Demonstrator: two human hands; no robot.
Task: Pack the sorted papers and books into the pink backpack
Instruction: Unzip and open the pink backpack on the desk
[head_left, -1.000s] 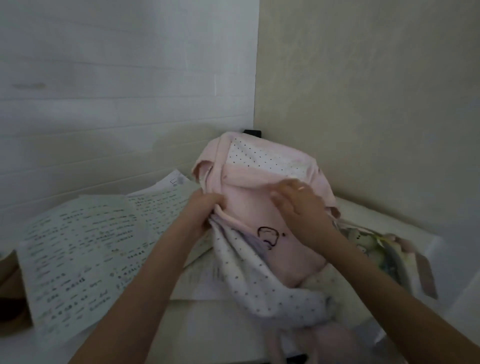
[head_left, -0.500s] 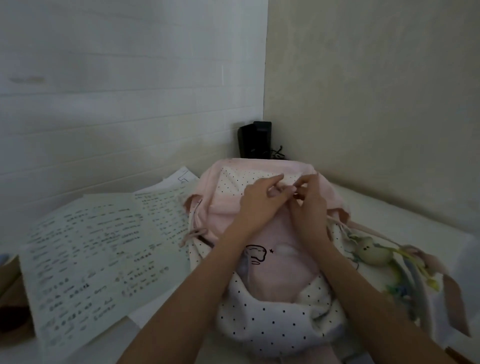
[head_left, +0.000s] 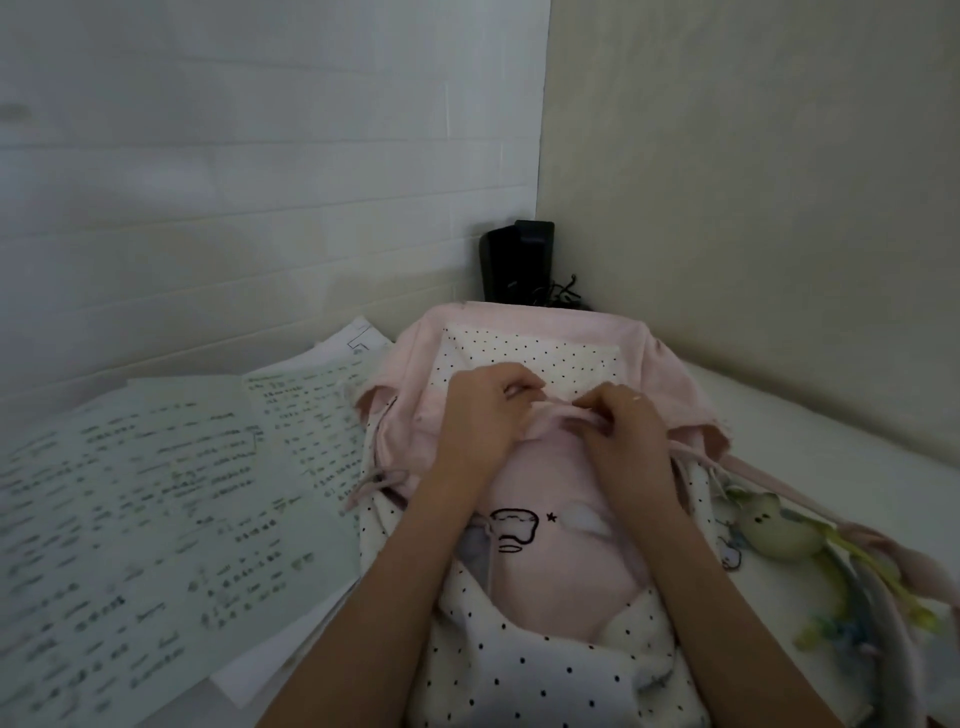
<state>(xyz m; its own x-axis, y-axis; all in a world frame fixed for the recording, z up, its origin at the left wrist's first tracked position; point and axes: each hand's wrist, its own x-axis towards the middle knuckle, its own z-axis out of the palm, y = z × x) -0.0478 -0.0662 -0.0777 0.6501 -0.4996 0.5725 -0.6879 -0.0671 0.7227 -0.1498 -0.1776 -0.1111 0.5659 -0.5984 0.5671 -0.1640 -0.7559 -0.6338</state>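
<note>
The pink backpack (head_left: 545, 577), with white black-dotted panels and a small black drawing on its front, lies on the white table in front of me. My left hand (head_left: 480, 415) and my right hand (head_left: 621, 426) sit side by side on its upper part. Both pinch a fold of pink fabric at the edge of the front pocket, fingers curled. Printed papers (head_left: 130, 514) lie spread on the table to the left of the backpack, one sheet tucked under its side. No books are visible.
A pale green plush charm (head_left: 774, 530) with coloured straps lies to the right of the backpack. A black device (head_left: 514, 265) with cables stands in the wall corner behind it. Walls close the table off at the back and right.
The backpack has been laid flatter toward me, uncovering the black device. My left hand moved from its left edge to the top middle, and both hands now pinch the pink fold together.
</note>
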